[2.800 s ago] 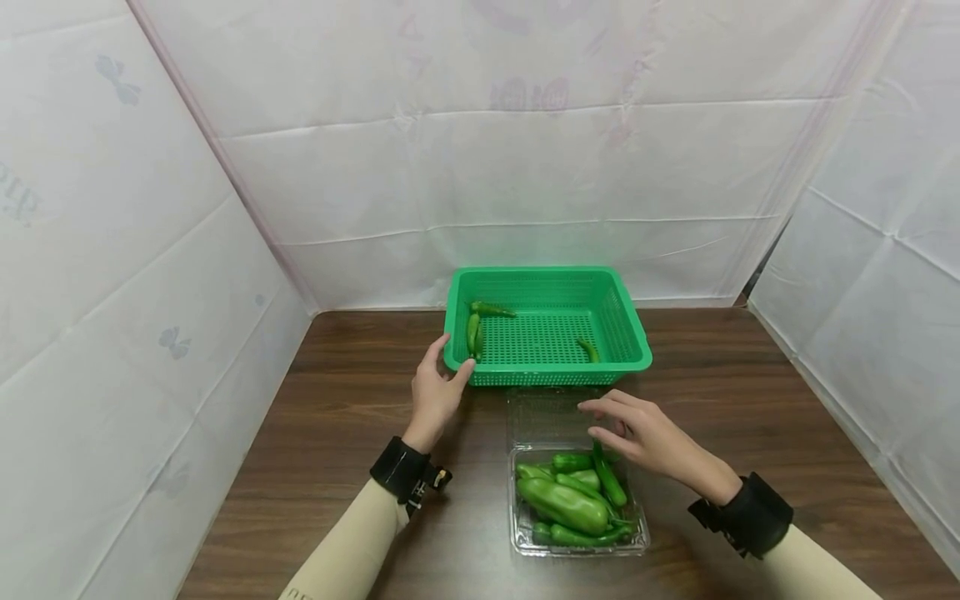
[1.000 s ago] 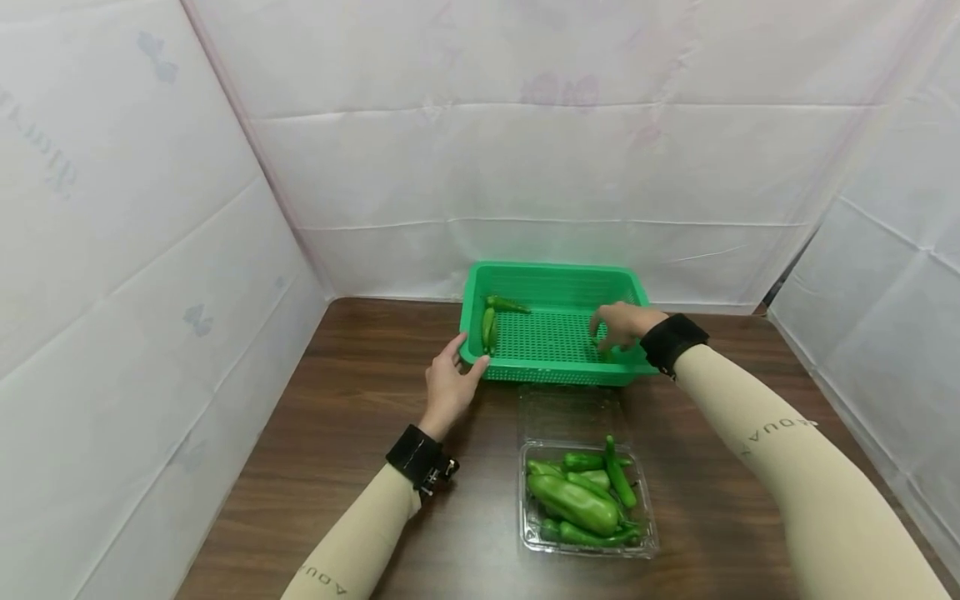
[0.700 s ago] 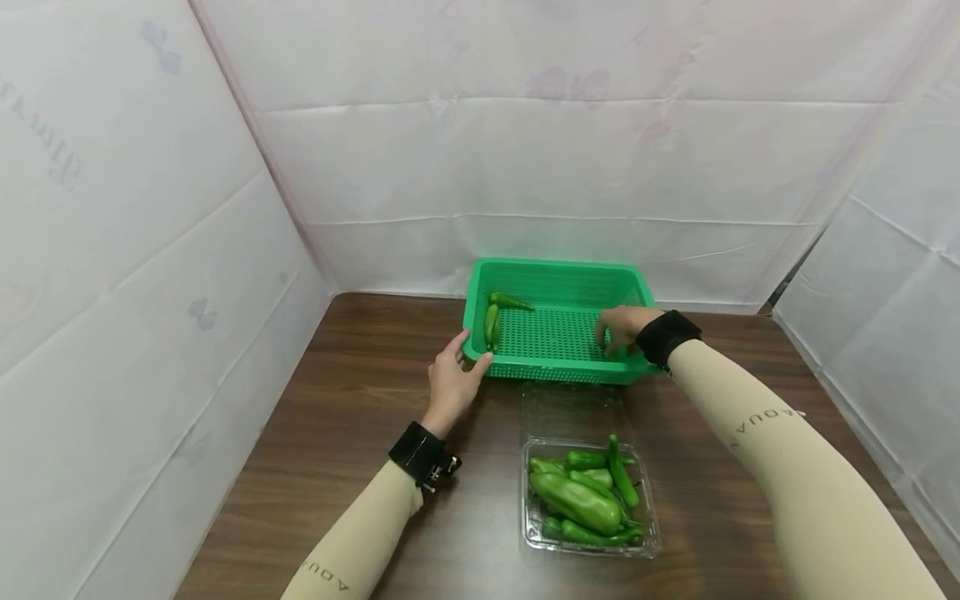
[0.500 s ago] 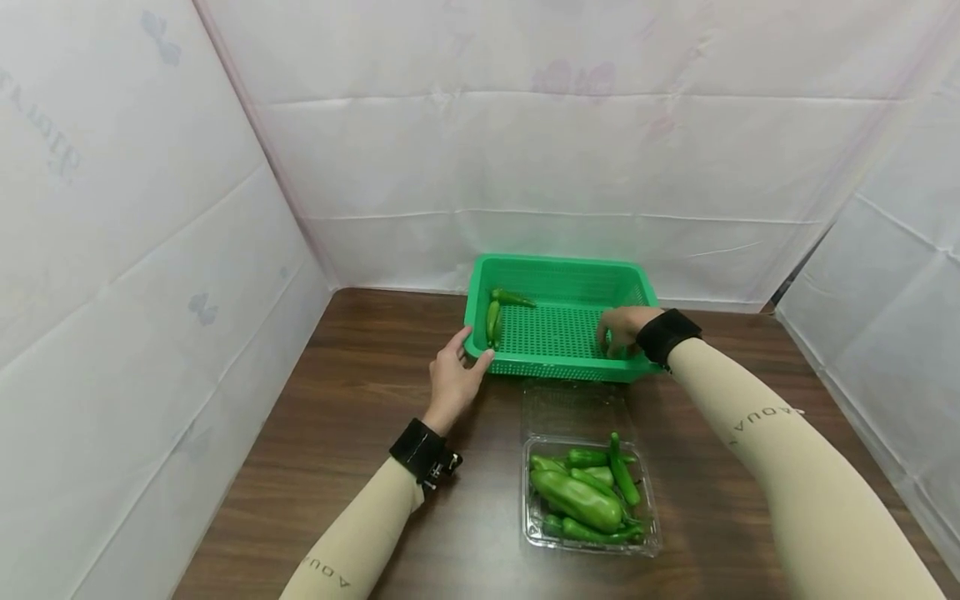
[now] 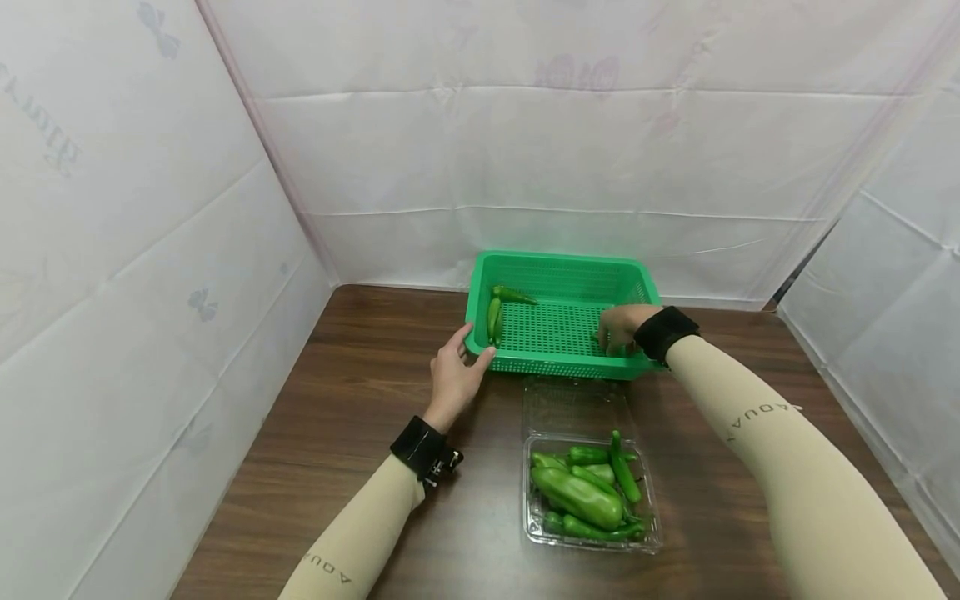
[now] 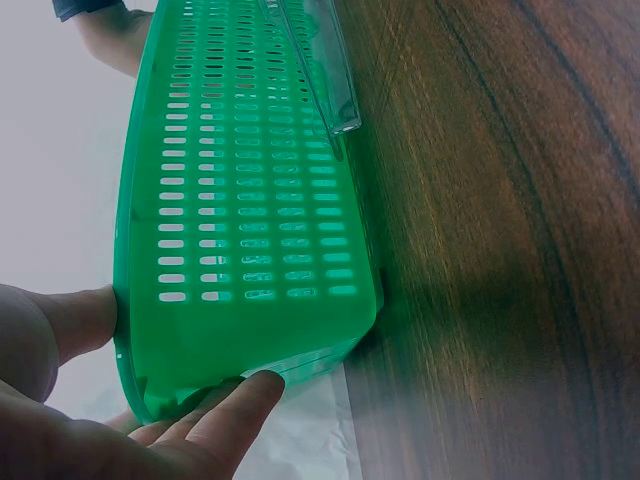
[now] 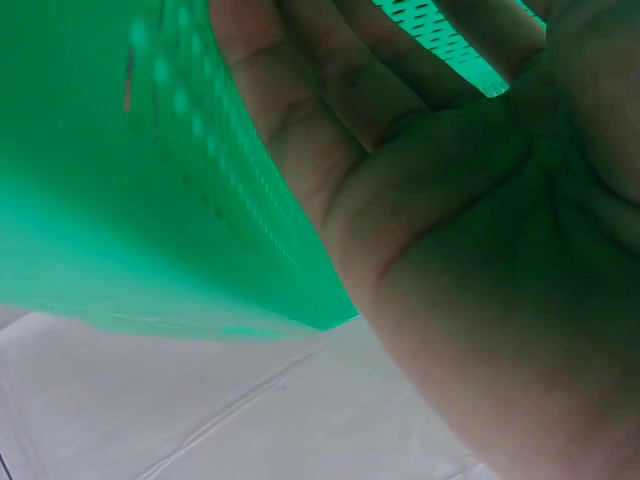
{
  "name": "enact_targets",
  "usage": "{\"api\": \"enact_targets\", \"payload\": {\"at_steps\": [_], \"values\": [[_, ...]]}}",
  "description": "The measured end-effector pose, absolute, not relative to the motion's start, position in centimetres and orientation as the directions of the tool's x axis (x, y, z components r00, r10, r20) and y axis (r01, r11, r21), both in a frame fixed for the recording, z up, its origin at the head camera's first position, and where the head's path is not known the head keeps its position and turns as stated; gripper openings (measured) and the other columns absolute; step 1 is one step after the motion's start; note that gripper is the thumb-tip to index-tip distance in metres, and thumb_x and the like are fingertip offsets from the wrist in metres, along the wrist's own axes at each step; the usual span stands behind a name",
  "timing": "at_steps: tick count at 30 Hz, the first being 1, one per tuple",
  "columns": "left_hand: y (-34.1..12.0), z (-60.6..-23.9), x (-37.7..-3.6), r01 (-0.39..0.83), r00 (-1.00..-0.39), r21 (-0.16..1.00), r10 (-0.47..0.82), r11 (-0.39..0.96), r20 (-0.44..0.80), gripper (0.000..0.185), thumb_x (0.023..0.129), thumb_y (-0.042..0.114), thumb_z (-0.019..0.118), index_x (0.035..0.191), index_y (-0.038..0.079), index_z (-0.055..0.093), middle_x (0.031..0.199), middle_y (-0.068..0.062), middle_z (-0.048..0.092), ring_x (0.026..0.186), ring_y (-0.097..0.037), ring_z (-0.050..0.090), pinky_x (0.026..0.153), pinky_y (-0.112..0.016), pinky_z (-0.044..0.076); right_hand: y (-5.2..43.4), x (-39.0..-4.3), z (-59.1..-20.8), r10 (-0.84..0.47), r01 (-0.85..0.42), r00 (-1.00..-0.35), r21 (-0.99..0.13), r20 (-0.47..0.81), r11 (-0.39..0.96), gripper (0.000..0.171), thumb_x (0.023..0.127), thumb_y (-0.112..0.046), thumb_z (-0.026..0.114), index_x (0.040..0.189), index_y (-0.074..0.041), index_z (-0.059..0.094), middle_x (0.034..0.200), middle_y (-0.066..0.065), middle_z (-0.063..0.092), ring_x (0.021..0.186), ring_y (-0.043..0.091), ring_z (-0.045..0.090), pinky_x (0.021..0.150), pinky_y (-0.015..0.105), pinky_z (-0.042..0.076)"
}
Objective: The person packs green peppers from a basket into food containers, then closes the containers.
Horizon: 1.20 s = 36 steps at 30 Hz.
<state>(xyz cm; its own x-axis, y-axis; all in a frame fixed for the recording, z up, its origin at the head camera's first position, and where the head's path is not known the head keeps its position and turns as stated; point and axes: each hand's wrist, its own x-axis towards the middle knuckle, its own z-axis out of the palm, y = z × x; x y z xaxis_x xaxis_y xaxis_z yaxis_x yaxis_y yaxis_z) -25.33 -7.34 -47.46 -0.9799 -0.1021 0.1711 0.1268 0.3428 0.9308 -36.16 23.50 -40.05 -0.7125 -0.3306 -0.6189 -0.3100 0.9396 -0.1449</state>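
Observation:
My left hand point(image 5: 455, 375) grips the near left corner of the green plastic basket point(image 5: 555, 367). In the left wrist view its thumb point(image 6: 85, 318) is at the rim and its fingers point(image 6: 240, 415) lie against the outer wall. My right hand point(image 5: 621, 327) reaches down inside the basket's right side. A bit of a small green pepper point(image 5: 596, 337) shows beside its fingertips; I cannot tell whether they pinch it. The palm point(image 7: 470, 250) faces the right wrist camera with bent fingers. Several small green peppers point(image 5: 493, 318) lie at the basket's left end.
In front of the basket stands a clear plastic clamshell box point(image 5: 529, 523), its lid point(image 5: 576, 404) folded back toward the basket. Several green peppers point(image 5: 577, 496) of different sizes fill it. White sheeting point(image 5: 555, 167) walls in the brown wooden table point(image 5: 337, 400) behind and at both sides.
My right hand moved from over the clear box to inside the basket, and has stayed there with small finger movements. My left hand keeps its hold on the basket corner.

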Motion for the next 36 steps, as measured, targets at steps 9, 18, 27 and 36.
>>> {"api": "enact_targets", "payload": {"at_steps": [9,18,27,36], "values": [[-7.3,-47.4,-25.3,0.12,-0.98,0.926,-0.105,0.359,0.167,0.064,0.096,0.023,0.076,0.153,0.011,0.049,0.143,-0.017,0.058,0.127,-0.033,0.061,0.104,-0.045,0.052,23.5,-36.2,-40.1,-0.318,-0.296,-0.71,-0.143,-0.628,0.944,0.027,0.1,-0.01,0.068,0.127,-0.005,0.072,0.12,0.019,0.069,0.087,0.027,0.073,0.073,0.038,0.064],[-7.3,-47.3,-25.2,0.118,-0.981,0.931,-0.104,0.347,0.163,0.065,0.095,0.023,0.077,0.153,0.011,0.049,0.144,-0.018,0.056,0.128,-0.034,0.06,0.104,-0.045,0.052,23.2,-35.5,-39.1,-0.399,-0.363,-0.751,-0.177,-0.525,0.915,0.02,0.099,-0.006,0.069,0.118,-0.004,0.075,0.107,0.013,0.07,0.079,0.028,0.071,0.058,0.031,0.056],[-7.4,-47.4,-25.3,0.12,-0.982,0.929,-0.096,0.349,0.163,0.064,0.097,0.024,0.075,0.153,0.011,0.048,0.145,-0.019,0.056,0.128,-0.034,0.06,0.103,-0.046,0.053,23.1,-35.6,-38.8,-0.488,-0.442,-0.787,-0.207,-0.377,0.873,0.013,0.095,-0.003,0.074,0.108,-0.006,0.075,0.109,0.013,0.066,0.07,0.02,0.06,0.062,0.032,0.05],[-7.5,-47.5,-25.3,0.1,-0.986,0.943,-0.096,0.317,0.137,0.065,0.097,0.024,0.075,0.155,0.013,0.047,0.149,-0.02,0.052,0.134,-0.033,0.054,0.105,-0.047,0.053,22.6,-34.9,-37.9,-0.544,-0.495,-0.781,-0.226,-0.308,0.839,0.014,0.095,-0.001,0.071,0.109,-0.004,0.073,0.097,0.011,0.069,0.077,0.021,0.062,0.07,0.037,0.051]]}}
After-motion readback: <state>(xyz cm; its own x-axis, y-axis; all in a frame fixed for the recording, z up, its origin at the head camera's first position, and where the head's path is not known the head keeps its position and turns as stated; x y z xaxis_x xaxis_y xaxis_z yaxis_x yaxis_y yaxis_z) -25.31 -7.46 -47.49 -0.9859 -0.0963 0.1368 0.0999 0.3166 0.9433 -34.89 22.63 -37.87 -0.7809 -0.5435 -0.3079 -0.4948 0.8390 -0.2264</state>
